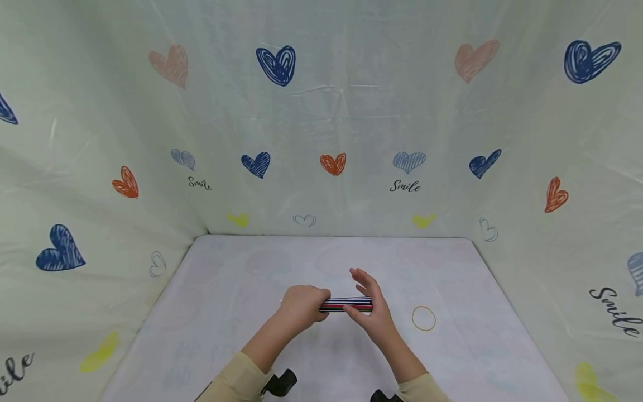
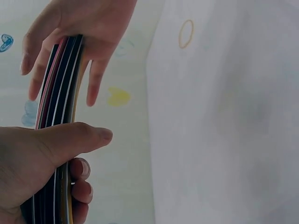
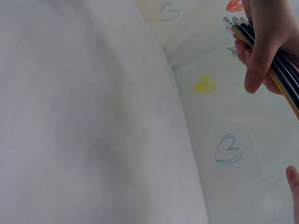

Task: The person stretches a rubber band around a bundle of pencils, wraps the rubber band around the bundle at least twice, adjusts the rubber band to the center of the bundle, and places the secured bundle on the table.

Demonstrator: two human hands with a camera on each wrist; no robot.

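Note:
A bundle of several slim pencils (image 1: 346, 305), mostly dark with some red and yellow, lies level above the table. My left hand (image 1: 303, 306) grips it, thumb over the top and fingers curled underneath. Shiny, pale knobbed ends (image 3: 232, 22) stick out past that hand in the right wrist view. My right hand (image 1: 374, 312) is at the bundle's other end, palm up against the tips, its fingers straight and spread. In the left wrist view those straight fingers (image 2: 95, 81) flank the bundle without closing round it. A thin yellow rubber band (image 1: 424, 318) lies to the right of my right hand.
The white table (image 1: 226, 346) spreads under both hands. Pale curtains (image 1: 321, 111) printed with hearts and "Smile" stand behind the table and along its sides. Black wrist camera mounts (image 1: 281, 383) show by the beige sleeves (image 1: 241, 379).

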